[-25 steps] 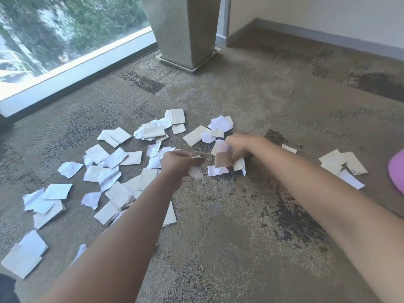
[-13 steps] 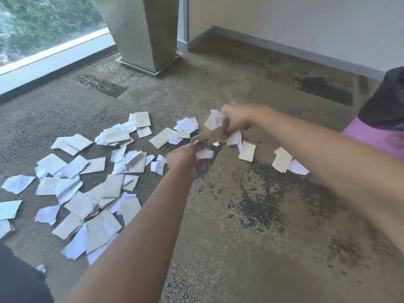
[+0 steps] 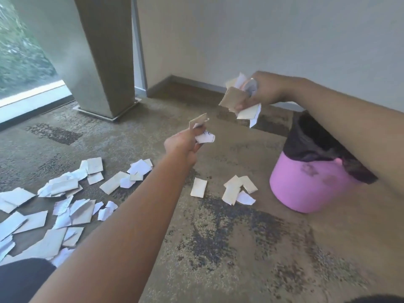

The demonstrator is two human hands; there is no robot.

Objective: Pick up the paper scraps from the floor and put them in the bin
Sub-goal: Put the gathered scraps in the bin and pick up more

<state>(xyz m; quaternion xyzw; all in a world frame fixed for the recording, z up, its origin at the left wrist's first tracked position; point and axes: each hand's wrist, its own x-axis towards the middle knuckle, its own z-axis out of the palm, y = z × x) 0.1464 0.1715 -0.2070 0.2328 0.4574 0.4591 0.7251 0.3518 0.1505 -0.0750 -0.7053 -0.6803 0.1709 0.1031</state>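
Both hands have lifted off the carpet (image 3: 218, 248) – left hand (image 3: 183, 145) and right hand (image 3: 260, 92) each clutching paper scraps (image 3: 238, 101) – swinging toward the pink bin (image 3: 306, 189); many scraps still litter the floor.

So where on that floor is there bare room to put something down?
The dark-mottled carpet in front of the pink bin is bare, bordered by the left forearm. Another free strip lies along the wall, between the pillar base and the bin. The floor at left is crowded with paper scraps; a small cluster sits beside the bin.
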